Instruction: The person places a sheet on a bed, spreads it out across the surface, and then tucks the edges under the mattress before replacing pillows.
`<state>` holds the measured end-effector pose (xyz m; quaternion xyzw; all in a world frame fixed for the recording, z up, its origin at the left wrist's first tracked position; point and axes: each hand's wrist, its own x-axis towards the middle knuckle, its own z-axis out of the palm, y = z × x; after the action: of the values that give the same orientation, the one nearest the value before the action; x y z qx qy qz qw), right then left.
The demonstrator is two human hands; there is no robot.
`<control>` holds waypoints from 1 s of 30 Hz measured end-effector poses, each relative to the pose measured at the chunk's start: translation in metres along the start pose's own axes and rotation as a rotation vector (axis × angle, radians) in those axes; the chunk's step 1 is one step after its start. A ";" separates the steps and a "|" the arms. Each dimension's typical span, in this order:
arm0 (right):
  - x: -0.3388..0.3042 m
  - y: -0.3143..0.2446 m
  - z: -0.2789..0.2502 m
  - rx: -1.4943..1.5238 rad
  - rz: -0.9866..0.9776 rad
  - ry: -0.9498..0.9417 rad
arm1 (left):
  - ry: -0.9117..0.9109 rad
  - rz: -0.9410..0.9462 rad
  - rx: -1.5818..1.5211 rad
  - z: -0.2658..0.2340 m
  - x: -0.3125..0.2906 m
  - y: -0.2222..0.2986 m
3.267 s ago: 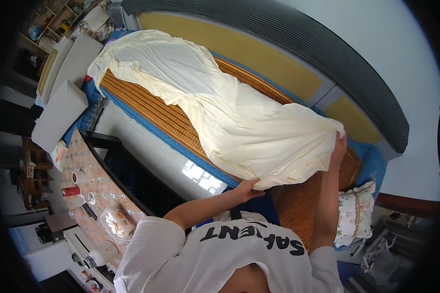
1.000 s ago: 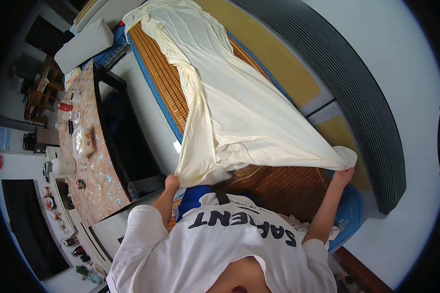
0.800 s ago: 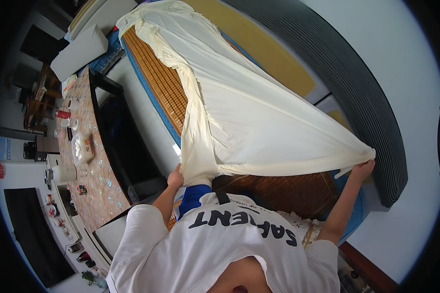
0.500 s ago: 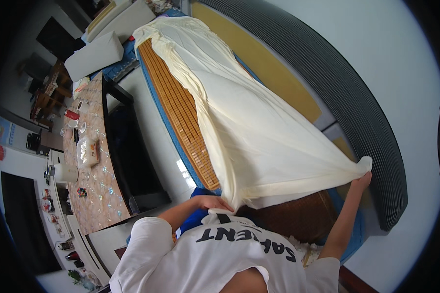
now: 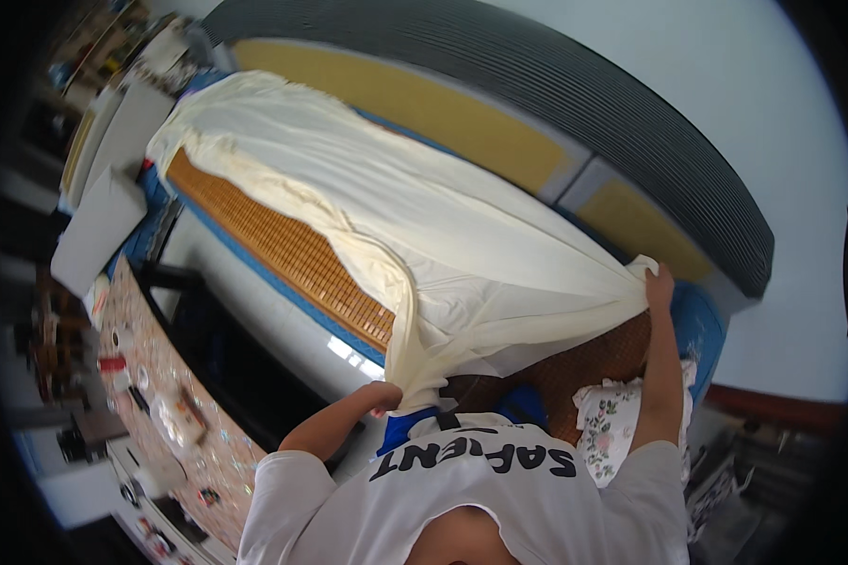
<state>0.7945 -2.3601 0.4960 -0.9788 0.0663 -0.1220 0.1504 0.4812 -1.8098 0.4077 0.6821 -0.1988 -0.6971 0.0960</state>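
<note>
A large cream sheet [image 5: 367, 188] stretches over a long seat covered with a brown bamboo mat [image 5: 264, 221]. Near my body, my left hand [image 5: 383, 397] is closed on the sheet's near left edge, where the fabric bunches and hangs. Out to the right, my right hand [image 5: 660, 285] grips a gathered corner, its tip sticking up above the fingers. Between the two hands the near edge is pulled into folds, and part of the cloth hangs above the darker brown mat [image 5: 589, 363]. The sheet's far end lies rumpled over the seat's far left end.
Along the right runs a backrest with yellow panels [image 5: 452, 99] and a dark ribbed roll [image 5: 499, 56]. A patterned table [image 5: 226, 471] with small items stands left. Pale cushions [image 5: 99, 221] lie far left; a floral pillow [image 5: 608, 424] is by my right arm.
My view has turned to the right. My left hand has moved out to the left with its edge, and the sheet near me is more folded. Both hands keep their hold.
</note>
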 end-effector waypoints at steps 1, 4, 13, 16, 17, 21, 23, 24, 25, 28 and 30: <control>-0.010 -0.011 -0.004 0.006 0.103 -0.056 | 0.092 -0.053 0.087 0.005 -0.002 -0.008; -0.034 -0.007 0.001 0.226 0.303 -0.091 | 0.359 -0.217 0.186 -0.006 -0.037 0.001; -0.049 -0.022 0.035 1.342 0.471 0.109 | 0.823 0.266 -0.076 -0.147 0.065 0.129; -0.029 -0.030 0.001 1.580 0.434 -0.041 | 0.989 0.269 -0.219 -0.201 0.113 0.227; -0.023 -0.014 0.003 1.696 0.430 -0.092 | 1.069 0.242 -0.232 -0.217 0.138 0.257; 0.003 0.027 -0.022 1.638 0.290 -0.111 | 1.266 0.027 -0.537 -0.285 0.214 0.353; 0.016 0.061 -0.025 1.575 0.269 -0.066 | 1.251 -0.111 -0.556 -0.301 0.237 0.382; 0.023 0.077 -0.021 1.595 0.257 -0.083 | 1.237 -0.148 -0.592 -0.306 0.259 0.376; 0.030 0.091 -0.017 1.616 0.245 -0.103 | 1.304 -0.143 -0.489 -0.302 0.284 0.362; 0.058 0.140 -0.007 1.190 0.059 0.030 | 1.226 -0.133 -0.552 -0.294 0.296 0.344; 0.078 0.170 -0.004 0.743 -0.025 -0.018 | 1.235 -0.155 -0.489 -0.279 0.300 0.339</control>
<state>0.8523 -2.5345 0.4639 -0.8592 0.0041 -0.1311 0.4944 0.6950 -2.2775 0.2750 0.9269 0.1060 -0.2083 0.2938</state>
